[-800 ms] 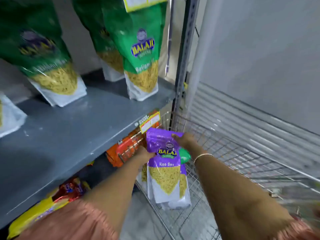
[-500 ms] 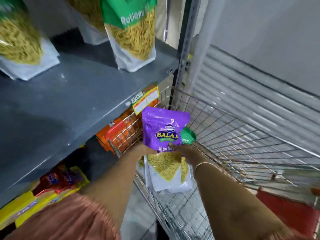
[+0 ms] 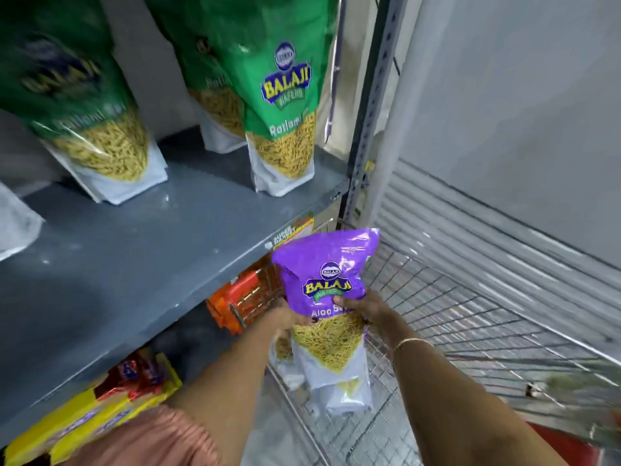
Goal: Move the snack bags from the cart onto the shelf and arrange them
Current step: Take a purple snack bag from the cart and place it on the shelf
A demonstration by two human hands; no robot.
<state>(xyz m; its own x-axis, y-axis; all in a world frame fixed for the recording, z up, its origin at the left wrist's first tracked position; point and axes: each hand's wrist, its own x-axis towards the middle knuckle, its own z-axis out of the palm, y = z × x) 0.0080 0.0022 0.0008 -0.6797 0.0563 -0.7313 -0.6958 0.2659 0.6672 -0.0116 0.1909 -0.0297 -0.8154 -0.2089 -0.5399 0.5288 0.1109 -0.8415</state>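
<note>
A stack of purple snack bags (image 3: 324, 274) is held upright above the near-left corner of the wire cart (image 3: 470, 317), just right of the grey shelf's (image 3: 141, 264) front edge. My left hand (image 3: 285, 317) grips the stack's left side and my right hand (image 3: 363, 306) grips its right side at mid-height. A green bag's edge peeks out behind the purple ones. Three green snack bags stand on the shelf: one at the right (image 3: 285, 105), one behind it (image 3: 215, 109), one at the left (image 3: 87, 119).
A perforated steel upright (image 3: 373, 105) closes the shelf's right end. A grey wall and ribbed shutter (image 3: 504, 230) stand behind the cart. On the lower shelf lie orange packs (image 3: 235, 297) and yellow-red packs (image 3: 100, 408). A white bag corner (image 3: 16, 227) shows at far left.
Both hands have lifted the purple bags higher out of the cart, up to the shelf's front edge. My right hand shifted from the stack's top to its side.
</note>
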